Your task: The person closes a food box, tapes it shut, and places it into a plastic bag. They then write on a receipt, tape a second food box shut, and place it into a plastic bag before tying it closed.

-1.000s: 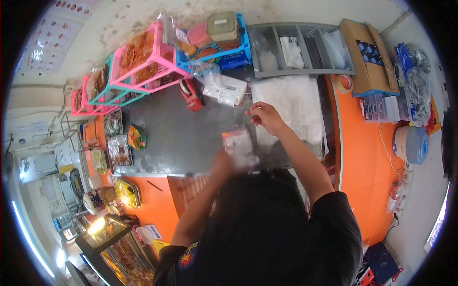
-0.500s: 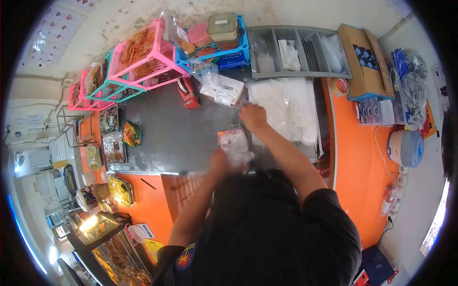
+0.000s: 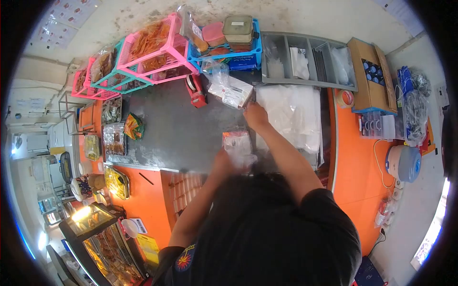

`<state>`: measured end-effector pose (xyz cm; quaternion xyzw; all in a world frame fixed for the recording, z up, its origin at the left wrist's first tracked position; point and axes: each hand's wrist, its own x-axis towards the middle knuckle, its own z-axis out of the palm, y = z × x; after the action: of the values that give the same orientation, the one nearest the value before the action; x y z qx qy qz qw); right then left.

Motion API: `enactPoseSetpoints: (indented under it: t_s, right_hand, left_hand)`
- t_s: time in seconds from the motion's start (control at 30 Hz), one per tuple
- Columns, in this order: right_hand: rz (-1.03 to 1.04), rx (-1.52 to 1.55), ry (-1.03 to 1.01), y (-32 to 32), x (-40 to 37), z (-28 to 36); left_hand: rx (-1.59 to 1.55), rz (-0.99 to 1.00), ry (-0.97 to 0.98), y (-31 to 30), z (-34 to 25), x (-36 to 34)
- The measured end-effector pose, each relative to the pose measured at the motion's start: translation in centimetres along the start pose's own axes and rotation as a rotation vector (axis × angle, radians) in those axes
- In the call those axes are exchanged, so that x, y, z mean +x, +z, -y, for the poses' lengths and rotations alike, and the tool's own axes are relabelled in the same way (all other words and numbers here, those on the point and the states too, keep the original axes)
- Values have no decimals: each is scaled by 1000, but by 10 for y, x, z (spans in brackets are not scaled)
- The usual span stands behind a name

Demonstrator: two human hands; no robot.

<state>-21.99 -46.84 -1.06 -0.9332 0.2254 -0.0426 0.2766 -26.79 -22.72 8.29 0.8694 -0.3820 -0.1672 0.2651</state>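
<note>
My left hand (image 3: 223,163) is at the left side of a clear plastic bag (image 3: 244,159) around a white and pink packet (image 3: 237,141), near the counter's front edge. Its fingers are blurred but seem closed on the bag. My right hand (image 3: 256,116) is closed, knuckles up, at the lower right corner of a white box (image 3: 231,92) with clear plastic over it. What its fingers pinch, if anything, is hidden. Right of that hand lies a stack of clear plastic bags (image 3: 288,114). A red tape dispenser (image 3: 196,91) stands left of the white box.
Pink baskets (image 3: 148,45) and a blue basket (image 3: 224,56) of packaged food line the back. A grey divided tray (image 3: 305,59) and a cardboard box (image 3: 371,76) stand at the back right. A green and orange packet (image 3: 134,127) lies left on the grey counter (image 3: 167,124).
The whole view has shifted slightly to the right. My right hand is still closed and now nearer the white box's corner. My left hand stays at the bagged packet.
</note>
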Motion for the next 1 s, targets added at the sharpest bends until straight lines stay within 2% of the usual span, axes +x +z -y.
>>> enactPoseSetpoints:
  t_s: [0.03,0.1,0.13,0.2,0.23,0.3,0.33,0.37,0.4,0.43,0.5,0.57,0.7,0.77,0.83,0.87,0.93,0.97,1.0]
  right_hand:
    - [7,-1,-1,-4,-8,-4]
    - [-83,242,-371,-18,-32,-8]
    - [-77,240,-370,-25,-46,-3]
    - [271,373,-141,-41,-80,14]
    - [271,373,-135,-39,-94,16]
    - [146,274,-438,-32,-115,15]
    - [142,271,-431,-24,-117,15]
    - [101,237,-512,-12,-118,14]
    - [60,202,-594,-5,-119,13]
    - [54,200,-590,1,-120,10]
    - [105,267,-676,5,-119,11]
    - [100,334,-650,4,-122,9]
    - [78,444,-527,-8,-124,11]
    - [40,450,-566,-16,-126,12]
    - [9,459,-599,-14,-132,12]
    - [-3,466,-565,-11,-132,13]
    - [-10,475,-530,-12,-139,15]
    - [14,457,-420,-20,-141,18]
    - [38,437,-311,-24,-143,20]
  left_hand:
    - [-11,39,-87,6,9,-5]
    - [-92,52,-87,-1,9,-9]
    - [-168,59,-76,-4,9,-8]
    - [-165,49,-38,6,22,-13]
    - [-158,36,5,12,30,-15]
    - [-99,42,40,19,35,-13]
    - [-38,42,77,23,36,-12]
    - [-41,46,85,22,31,-12]
    - [-51,9,31,19,24,-13]
    - [-60,-28,-24,17,19,-13]
    - [-56,-63,56,27,34,-10]
    - [-54,-101,130,28,38,-11]
    - [56,-56,8,23,29,-9]
    - [126,-58,-19,30,39,-8]
    - [43,-55,-144,40,58,-2]
    - [42,-49,-146,37,59,2]
    - [-186,45,-465,24,56,10]
    - [-186,46,-467,19,55,12]
    - [-337,88,-547,13,53,15]
